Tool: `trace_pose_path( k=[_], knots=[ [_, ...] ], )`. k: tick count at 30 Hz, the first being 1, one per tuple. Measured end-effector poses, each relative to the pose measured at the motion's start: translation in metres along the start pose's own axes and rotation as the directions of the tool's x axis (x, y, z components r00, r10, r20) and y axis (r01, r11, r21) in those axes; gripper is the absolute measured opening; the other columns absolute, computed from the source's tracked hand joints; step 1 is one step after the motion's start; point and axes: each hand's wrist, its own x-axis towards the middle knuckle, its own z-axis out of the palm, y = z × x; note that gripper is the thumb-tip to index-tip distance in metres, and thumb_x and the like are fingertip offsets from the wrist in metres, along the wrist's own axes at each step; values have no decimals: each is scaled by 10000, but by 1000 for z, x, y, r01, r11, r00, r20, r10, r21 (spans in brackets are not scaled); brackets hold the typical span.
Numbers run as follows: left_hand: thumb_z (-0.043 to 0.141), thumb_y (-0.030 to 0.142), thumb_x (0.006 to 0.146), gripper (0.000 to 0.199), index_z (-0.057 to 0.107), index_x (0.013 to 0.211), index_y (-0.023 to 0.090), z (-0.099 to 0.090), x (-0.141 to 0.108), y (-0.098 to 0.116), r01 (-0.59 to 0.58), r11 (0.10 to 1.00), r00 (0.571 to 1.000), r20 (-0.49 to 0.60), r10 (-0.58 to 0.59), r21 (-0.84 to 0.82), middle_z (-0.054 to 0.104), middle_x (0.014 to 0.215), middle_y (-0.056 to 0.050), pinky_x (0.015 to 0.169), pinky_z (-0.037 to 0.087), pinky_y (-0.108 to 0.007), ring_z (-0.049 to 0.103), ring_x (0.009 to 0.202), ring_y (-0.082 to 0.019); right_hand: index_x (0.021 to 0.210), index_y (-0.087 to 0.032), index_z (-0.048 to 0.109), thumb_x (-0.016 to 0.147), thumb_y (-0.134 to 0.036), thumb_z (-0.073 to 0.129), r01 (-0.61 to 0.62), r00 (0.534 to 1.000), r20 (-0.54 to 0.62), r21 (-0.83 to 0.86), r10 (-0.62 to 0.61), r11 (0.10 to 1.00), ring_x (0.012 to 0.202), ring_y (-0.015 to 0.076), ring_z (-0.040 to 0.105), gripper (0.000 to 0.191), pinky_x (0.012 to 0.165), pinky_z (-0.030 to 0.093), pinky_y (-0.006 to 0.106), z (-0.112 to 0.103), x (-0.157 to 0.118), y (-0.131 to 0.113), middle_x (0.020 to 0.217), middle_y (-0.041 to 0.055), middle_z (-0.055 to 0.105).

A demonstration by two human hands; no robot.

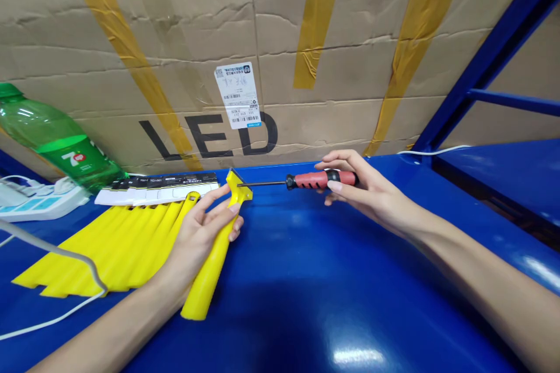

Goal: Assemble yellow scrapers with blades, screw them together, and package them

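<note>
My left hand (210, 218) is closed around the neck of a yellow scraper (212, 265), its handle slanting down toward me and its head at the top. In my right hand (356, 178) is a screwdriver (306, 180) with a red and black handle, held level. The screwdriver's shaft points left and its tip meets the scraper's head; the exact contact is too small to make out. Left of my left hand, several more yellow scrapers (118, 245) lie side by side in a row, with black-and-white packaging (157, 189) over their head ends.
A large taped cardboard box (280, 29) marked LED stands behind the blue table (332, 280). A green bottle (56, 134) leans at the left, near a white power strip (41, 204). A white cable (61, 250) crosses the left side. Blue metal framing (476, 64) rises at the right.
</note>
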Motion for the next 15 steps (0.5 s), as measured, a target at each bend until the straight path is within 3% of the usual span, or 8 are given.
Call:
trace_pose_path(
  k=[1,3,6,8,11,13,15],
  knots=[
    [902,258,670,550,649,1154,192,0,0,0,-2,1000,1000,-3,2,-2,655,633,17,542,396,-223,525,510,-99,1172,-255,545,911,-457,708,17,1000,15,-13,-17,1000,801,168,684,368,699,562,308,-1,0,0,1010,43,682],
    [890,268,689,541,644,1165,193,0,0,0,7,1000,1000,18,-7,14,650,618,19,544,393,-220,524,509,-99,1110,-233,557,953,-497,640,7,1000,-12,-78,-8,997,582,118,612,318,558,499,260,0,0,-1,794,-6,648],
    [857,285,744,521,621,1199,194,-1,0,-1,26,998,998,54,-28,49,645,594,18,555,388,-215,520,510,-99,1021,-218,548,1000,-597,483,-81,993,-94,-131,69,988,349,64,423,385,354,306,220,1,0,-1,620,-58,542],
    [857,279,748,534,610,1214,191,-2,1,-1,23,998,999,48,-26,52,656,609,14,562,393,-216,522,515,-100,1070,-228,548,988,-590,517,-90,995,-60,-92,84,992,435,90,541,373,370,371,218,2,-1,-1,749,-21,609],
    [873,272,732,546,605,1202,188,-4,2,0,0,999,999,32,-2,50,669,638,10,571,406,-220,527,525,-100,1200,-257,532,940,-466,671,-14,999,49,-30,16,999,758,143,689,361,631,560,269,2,-2,-1,1014,32,665],
    [871,280,740,539,599,1197,189,-3,1,0,0,998,999,44,-3,65,667,629,11,575,409,-221,527,527,-100,1168,-245,535,957,-449,655,15,999,39,-51,-13,999,642,114,643,317,604,532,253,1,-2,-1,858,-4,662],
    [861,295,755,535,593,1206,194,-3,0,0,10,996,998,62,-15,83,662,610,13,573,404,-220,525,522,-102,1065,-225,541,1004,-517,542,-20,999,-38,-96,16,995,417,75,490,299,426,399,220,1,-1,1,640,-58,570]
  ],
)
